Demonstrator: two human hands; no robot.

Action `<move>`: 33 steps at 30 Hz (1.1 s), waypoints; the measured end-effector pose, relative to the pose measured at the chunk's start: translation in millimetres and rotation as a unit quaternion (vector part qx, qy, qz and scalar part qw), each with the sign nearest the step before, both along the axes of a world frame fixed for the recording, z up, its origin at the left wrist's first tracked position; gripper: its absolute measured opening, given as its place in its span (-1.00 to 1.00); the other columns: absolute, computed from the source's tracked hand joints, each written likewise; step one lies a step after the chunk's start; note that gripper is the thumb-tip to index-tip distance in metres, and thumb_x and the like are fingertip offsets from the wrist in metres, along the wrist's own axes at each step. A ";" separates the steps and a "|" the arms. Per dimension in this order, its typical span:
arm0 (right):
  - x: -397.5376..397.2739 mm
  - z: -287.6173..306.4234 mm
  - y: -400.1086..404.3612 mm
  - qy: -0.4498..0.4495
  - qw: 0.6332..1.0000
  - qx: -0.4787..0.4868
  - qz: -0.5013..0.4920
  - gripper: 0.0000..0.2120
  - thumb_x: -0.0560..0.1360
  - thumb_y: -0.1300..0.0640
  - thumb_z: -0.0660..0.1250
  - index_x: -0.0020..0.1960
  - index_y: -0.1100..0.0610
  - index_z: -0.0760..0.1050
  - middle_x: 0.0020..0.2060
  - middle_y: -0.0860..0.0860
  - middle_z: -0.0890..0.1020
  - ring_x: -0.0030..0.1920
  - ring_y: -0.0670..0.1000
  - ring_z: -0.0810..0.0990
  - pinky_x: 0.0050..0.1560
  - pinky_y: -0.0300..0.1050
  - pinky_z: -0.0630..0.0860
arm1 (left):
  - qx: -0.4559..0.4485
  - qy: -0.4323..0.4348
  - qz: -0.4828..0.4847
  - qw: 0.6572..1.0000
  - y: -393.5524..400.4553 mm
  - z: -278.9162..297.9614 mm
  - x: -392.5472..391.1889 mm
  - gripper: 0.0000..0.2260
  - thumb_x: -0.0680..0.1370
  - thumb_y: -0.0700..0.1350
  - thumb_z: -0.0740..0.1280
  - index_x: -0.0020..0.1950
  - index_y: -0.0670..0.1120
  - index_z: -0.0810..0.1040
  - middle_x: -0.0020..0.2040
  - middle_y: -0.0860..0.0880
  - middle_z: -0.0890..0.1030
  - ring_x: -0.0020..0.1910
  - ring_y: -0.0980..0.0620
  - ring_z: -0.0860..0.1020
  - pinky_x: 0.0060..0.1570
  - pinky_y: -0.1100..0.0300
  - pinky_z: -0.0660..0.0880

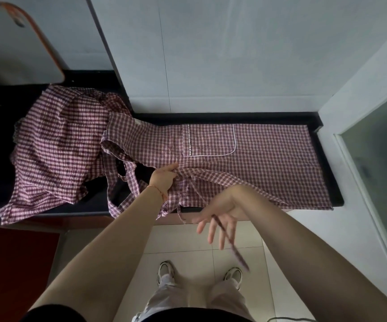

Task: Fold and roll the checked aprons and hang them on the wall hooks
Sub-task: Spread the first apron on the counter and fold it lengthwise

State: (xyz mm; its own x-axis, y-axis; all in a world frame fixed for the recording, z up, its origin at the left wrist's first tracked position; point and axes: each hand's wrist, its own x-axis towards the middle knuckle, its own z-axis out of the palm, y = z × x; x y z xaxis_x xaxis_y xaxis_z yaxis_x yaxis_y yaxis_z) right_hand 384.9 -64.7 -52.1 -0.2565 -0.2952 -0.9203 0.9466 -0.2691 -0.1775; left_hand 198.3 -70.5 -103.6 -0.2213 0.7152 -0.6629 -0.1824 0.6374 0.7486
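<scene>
Apron [245,159] spread flat on black counter [327,163]; left hand [164,177] pinches its near edge; right hand [220,217] fingers spread, blurred tie strap [232,245] across them.

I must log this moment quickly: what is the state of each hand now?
Left hand: grips the spread apron at its waist edge.
Right hand: fingers straight, open; blurred apron tie lies across them.

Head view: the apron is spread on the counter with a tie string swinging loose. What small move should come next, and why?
Probably lay the tie string onto the spread apron. It dangles off the counter edge across the open right hand, while the left hand pinches the waist. Loose ties would spoil a clean fold.
</scene>
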 end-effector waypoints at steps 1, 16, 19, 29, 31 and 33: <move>-2.3 -3.1 -1.3 -0.006 0.999 0.039 0.023 -0.35 0.56 -0.24 0.27 0.48 0.16 0.33 0.40 0.24 0.43 0.31 0.31 0.50 0.09 0.22 0.60 | -0.013 0.017 -0.001 1.000 0.0 -1.2 0.1 -0.64 0.61 -0.37 0.22 0.38 -0.16 0.51 0.17 -0.12 0.62 0.11 -0.13 0.60 0.19 -0.01 0.51; -22.2 -26.9 -0.9 0.095 0.816 0.568 -0.056 -0.85 0.60 0.12 0.25 -0.04 0.17 0.54 -0.18 0.02 0.60 -0.34 -0.03 0.51 -0.36 -0.15 0.42 | -0.080 0.298 -0.265 0.913 -48.0 -9.1 -12.9 -0.65 0.50 -0.27 0.34 0.22 0.00 0.36 -0.15 -0.06 0.52 -0.29 0.01 0.51 -0.43 0.23 0.40; -23.0 -34.5 1.4 0.067 0.867 0.485 0.091 -0.77 0.62 0.12 0.19 -0.11 0.17 0.55 -0.19 0.05 0.56 -0.28 0.01 0.53 -0.26 -0.11 0.47 | -0.080 0.309 -0.311 0.895 -50.7 -15.7 -14.3 -0.73 0.51 -0.21 0.34 0.19 -0.01 0.50 -0.06 -0.03 0.55 -0.24 0.01 0.55 -0.33 0.17 0.52; -1.3 -50.8 5.6 0.025 0.843 0.533 0.072 -0.74 0.54 0.09 0.37 0.22 0.04 0.56 0.50 0.13 0.26 0.47 0.18 0.30 0.40 0.12 0.36 | 0.033 0.470 -0.519 0.713 -35.6 -11.8 -15.3 -0.64 0.57 0.13 0.26 0.36 0.14 0.50 0.47 0.05 0.32 0.46 -0.03 0.26 0.43 -0.12 0.25; 4.2 -51.0 8.9 -0.006 0.828 0.553 0.089 -0.65 0.53 0.09 0.36 0.31 0.06 0.49 0.46 0.14 0.30 0.42 0.18 0.34 0.37 0.14 0.40 | -0.022 0.483 -0.539 0.690 -28.0 -12.5 -10.5 -0.64 0.60 0.17 0.19 0.32 0.08 0.53 0.44 0.00 0.35 0.40 -0.08 0.34 0.39 -0.11 0.29; 16.1 -51.7 13.9 -0.031 0.819 0.565 0.097 -0.56 0.53 0.07 0.36 0.38 0.07 0.41 0.37 0.11 0.36 0.32 0.15 0.40 0.31 0.11 0.46 | -0.029 0.514 -0.519 0.682 -17.8 -8.7 2.4 -0.61 0.59 0.18 0.16 0.27 0.00 0.55 0.35 -0.07 0.41 0.32 -0.11 0.41 0.37 -0.09 0.31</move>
State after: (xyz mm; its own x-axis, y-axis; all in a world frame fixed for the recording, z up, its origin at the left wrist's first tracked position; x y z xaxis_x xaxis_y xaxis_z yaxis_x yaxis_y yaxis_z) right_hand 401.0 -50.9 -103.8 -0.2483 0.7233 -0.6444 0.9687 0.1905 -0.1594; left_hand 200.7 -88.3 -112.2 0.0146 0.8191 -0.5734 0.9925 0.0576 0.1077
